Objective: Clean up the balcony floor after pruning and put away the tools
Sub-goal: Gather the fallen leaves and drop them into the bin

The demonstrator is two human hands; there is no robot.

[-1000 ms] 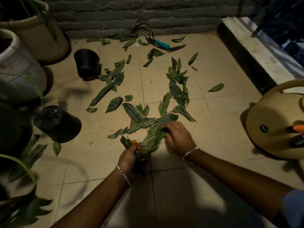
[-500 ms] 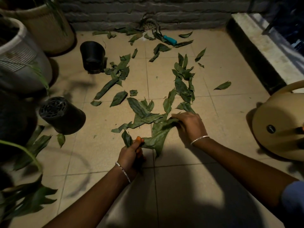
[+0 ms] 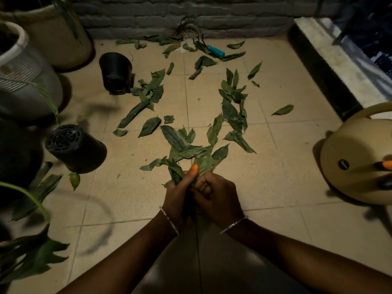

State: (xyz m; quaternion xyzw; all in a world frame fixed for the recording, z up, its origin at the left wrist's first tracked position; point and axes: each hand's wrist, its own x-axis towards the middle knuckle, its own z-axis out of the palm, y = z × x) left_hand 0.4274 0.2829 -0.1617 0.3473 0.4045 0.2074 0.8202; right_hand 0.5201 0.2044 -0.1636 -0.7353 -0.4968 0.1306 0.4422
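The left hand (image 3: pixel 177 195) and right hand (image 3: pixel 217 195) are pressed together, both curled around a bunch of cut leaves (image 3: pixel 204 162) low in the middle of the balcony floor (image 3: pixel 286 177). Loose leaves (image 3: pixel 231 111) lie scattered from there to the back wall (image 3: pixel 233 18), a teal-handled tool (image 3: pixel 216 51) among them. A beige watering can (image 3: pixel 350 158) stands at the right edge.

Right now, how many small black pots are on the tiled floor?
2. The far black pot sits farther back, left of centre; the near black pot lies on its side at left. The dark left edge may hide more.
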